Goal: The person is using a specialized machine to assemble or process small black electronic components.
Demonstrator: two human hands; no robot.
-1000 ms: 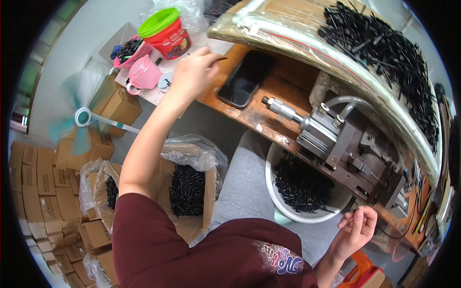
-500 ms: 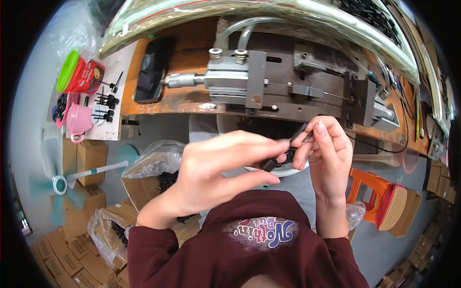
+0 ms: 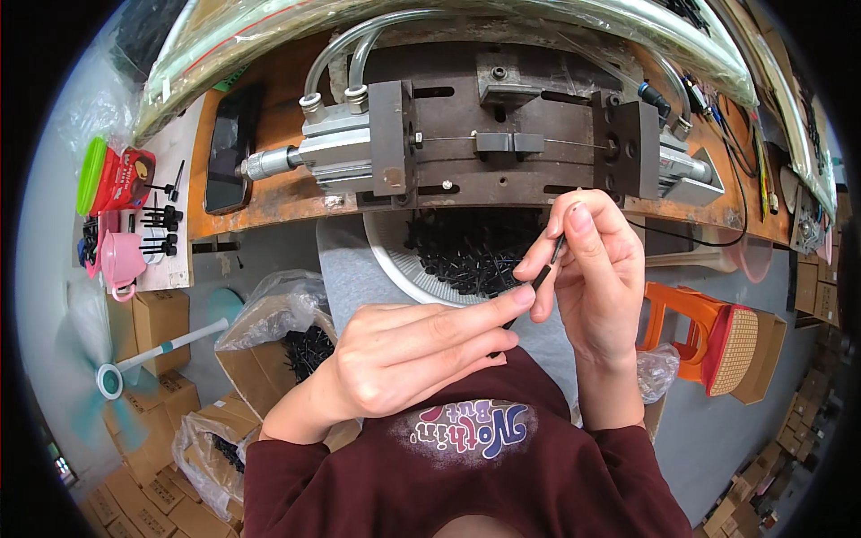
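In front of my chest, both hands meet on a slim black rod-shaped part (image 3: 542, 276), held at a slant. My right hand (image 3: 603, 278) pinches its thin upper end between thumb and fingertips. Lower down, the fingers of my left hand (image 3: 417, 354) are closed on the thicker portion and hide much of it. Beneath my hands is a white slatted basket (image 3: 386, 255) holding many loose black parts (image 3: 466, 247). Beyond it, on the bench, stands a metal fixture (image 3: 392, 143) with two small dark blocks (image 3: 508, 143) on a thin rod, apart from my hands.
A phone (image 3: 231, 148) lies on the wooden bench (image 3: 296, 212), left of the fixture. Farther left are a red tub (image 3: 127, 182), a pink cup (image 3: 121, 258) and several black parts (image 3: 161, 218). A fan (image 3: 109, 381), cartons (image 3: 157, 430) and an orange stool (image 3: 686, 327) stand below.
My view has shifted, bringing more of the basket into sight. The left fingers, spread before, have closed together on the black part. My right hand keeps its pinch.
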